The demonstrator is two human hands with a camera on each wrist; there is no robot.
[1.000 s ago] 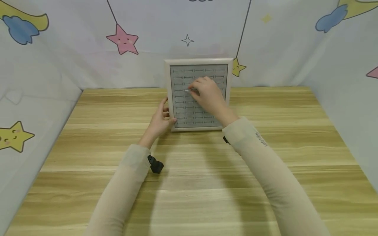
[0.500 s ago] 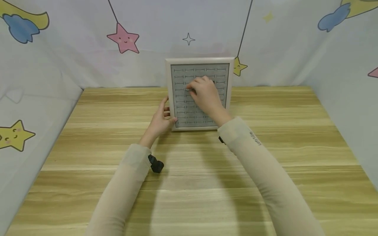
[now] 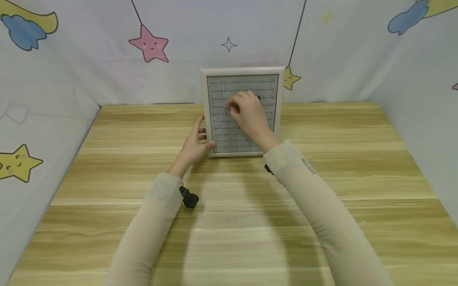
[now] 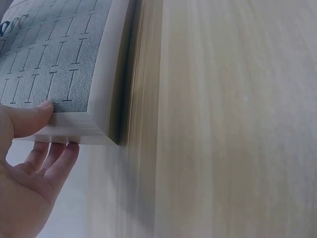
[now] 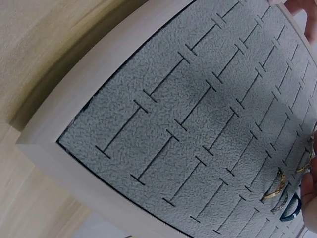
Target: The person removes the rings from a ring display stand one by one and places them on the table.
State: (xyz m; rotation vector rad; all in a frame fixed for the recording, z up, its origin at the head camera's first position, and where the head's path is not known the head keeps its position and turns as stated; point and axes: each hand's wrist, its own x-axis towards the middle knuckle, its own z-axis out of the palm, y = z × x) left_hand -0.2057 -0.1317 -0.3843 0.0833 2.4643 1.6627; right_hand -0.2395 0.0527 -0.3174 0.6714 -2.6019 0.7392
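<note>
A white-framed ring display board stands upright near the back wall, its grey felt insert cut with rows of slots. Along its lower left side, my left hand grips the frame, thumb on the front and the other fingers round the outer edge. My right hand is in front of the felt, thumb and index fingertips pinched at a slot left of centre. A gold-coloured ring shows at those fingertips in the right wrist view. Beside it, another gold ring and a dark blue ring sit in slots.
The board's lower edge meets a wood-grain table. White cloth walls printed with stars and clouds enclose the back and sides. Small black wrist cameras are strapped on both sleeves.
My right hand has shifted slightly left and closer to the felt, and the pale bit at its fingertips shows less. The left hand keeps its grip on the frame.
</note>
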